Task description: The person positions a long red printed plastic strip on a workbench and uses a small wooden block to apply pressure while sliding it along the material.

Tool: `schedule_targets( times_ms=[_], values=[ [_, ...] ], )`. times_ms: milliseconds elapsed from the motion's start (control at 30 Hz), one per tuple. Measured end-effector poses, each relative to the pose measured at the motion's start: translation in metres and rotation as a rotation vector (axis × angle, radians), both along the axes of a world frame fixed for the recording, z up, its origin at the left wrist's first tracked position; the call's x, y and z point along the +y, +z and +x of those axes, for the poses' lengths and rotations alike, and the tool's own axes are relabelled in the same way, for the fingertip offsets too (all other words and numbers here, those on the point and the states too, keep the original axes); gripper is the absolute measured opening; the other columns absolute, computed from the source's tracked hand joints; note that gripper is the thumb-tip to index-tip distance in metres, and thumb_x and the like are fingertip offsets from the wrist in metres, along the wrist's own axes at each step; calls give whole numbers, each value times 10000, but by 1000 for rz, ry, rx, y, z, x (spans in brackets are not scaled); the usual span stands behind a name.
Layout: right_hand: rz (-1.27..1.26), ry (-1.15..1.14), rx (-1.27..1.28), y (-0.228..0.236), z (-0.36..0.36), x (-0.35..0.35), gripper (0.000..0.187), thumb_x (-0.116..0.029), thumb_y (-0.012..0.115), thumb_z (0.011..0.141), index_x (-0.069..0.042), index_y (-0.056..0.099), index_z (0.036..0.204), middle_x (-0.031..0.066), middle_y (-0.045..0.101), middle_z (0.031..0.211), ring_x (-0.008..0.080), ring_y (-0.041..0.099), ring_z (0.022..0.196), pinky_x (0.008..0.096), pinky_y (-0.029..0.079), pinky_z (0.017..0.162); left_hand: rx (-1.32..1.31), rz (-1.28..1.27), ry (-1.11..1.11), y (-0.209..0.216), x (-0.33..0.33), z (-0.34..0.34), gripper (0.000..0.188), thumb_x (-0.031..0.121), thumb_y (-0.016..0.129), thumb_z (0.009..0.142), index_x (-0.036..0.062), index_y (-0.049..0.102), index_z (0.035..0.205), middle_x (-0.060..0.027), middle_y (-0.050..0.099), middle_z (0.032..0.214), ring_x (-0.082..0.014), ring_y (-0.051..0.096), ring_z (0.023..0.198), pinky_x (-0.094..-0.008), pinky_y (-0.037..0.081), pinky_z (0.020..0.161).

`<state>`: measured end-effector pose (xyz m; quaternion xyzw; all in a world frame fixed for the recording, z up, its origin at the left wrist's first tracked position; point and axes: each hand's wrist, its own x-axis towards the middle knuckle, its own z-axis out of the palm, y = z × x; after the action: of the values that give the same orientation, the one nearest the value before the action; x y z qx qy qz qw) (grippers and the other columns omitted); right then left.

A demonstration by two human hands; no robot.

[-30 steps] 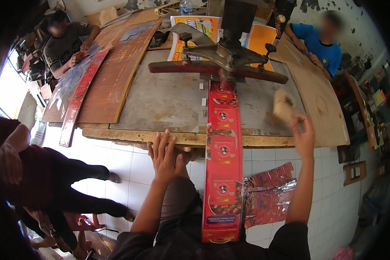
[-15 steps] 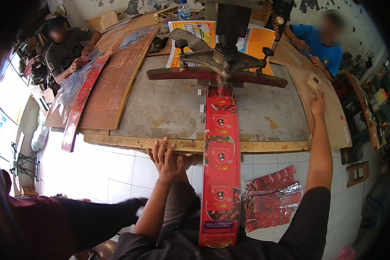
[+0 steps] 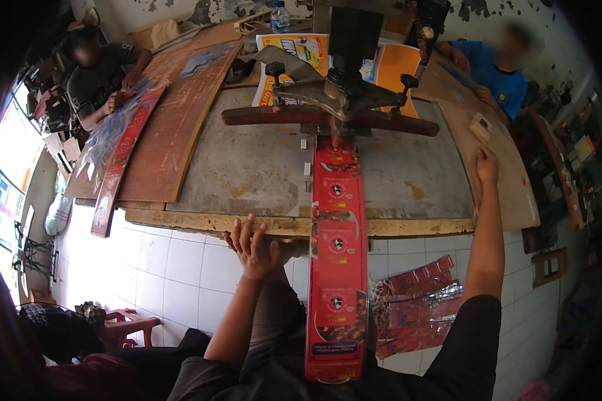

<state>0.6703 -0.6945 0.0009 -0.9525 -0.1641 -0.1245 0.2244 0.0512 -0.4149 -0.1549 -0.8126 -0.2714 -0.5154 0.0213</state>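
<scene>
A long strip of red printed packaging [image 3: 337, 267] runs from under the press head [image 3: 338, 107] over the table's front edge toward my body. My left hand [image 3: 253, 250] is open at the front edge, left of the strip, with fingers spread and nothing in it. On the right board, my right hand [image 3: 487, 166] is loosely closed, its fingers curled, with nothing visible in it. Just beyond it lies a small wooden block [image 3: 480, 127], apart from the fingers.
Grey metal plate [image 3: 247, 167] covers the table's middle. On the left board [image 3: 201, 100] lie clear plastic pieces and another red strip [image 3: 130, 144]. People sit at the far left and far right. Red sachet strips [image 3: 418, 307] lie on the tiled floor; a red stool [image 3: 130, 324] stands lower left.
My right hand has drawn back from the wooden block toward me, its fingers now curled. My left hand stays put. The dark-sleeved arm at lower left has dropped lower, uncovering the stool.
</scene>
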Motion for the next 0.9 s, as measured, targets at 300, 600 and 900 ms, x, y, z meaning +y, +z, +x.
schedule_targets(
  times_ms=[300, 600, 900],
  values=[
    [0, 6, 10, -1, 3, -1, 400, -301, 545, 1101, -86, 681, 1411, 147, 661, 1449, 333, 614, 1344, 444, 475, 1131, 53, 11, 23, -4, 1, -1, 533, 377, 660, 965, 153, 525, 1429, -154, 482, 1601, -438, 333, 1539, -644, 110, 1281],
    [3, 19, -40, -10, 17, -8, 388, -308, 561, 1094, -104, 694, 1395, 145, 676, 1424, 331, 637, 1312, 444, 486, 1114, -7, 15, -4, -1, 2, 2, 479, 391, 648, 972, 154, 596, 1385, -148, 543, 1564, -396, 361, 1531, -591, 84, 1300],
    [2, 3, -15, -9, 14, -5, 406, -337, 554, 1094, -114, 691, 1403, 146, 684, 1414, 333, 639, 1312, 450, 488, 1111, -9, -1, -11, 0, 1, 1, 466, 379, 649, 968, 149, 612, 1371, -147, 542, 1565, -397, 359, 1531, -596, 68, 1302]
  ],
)
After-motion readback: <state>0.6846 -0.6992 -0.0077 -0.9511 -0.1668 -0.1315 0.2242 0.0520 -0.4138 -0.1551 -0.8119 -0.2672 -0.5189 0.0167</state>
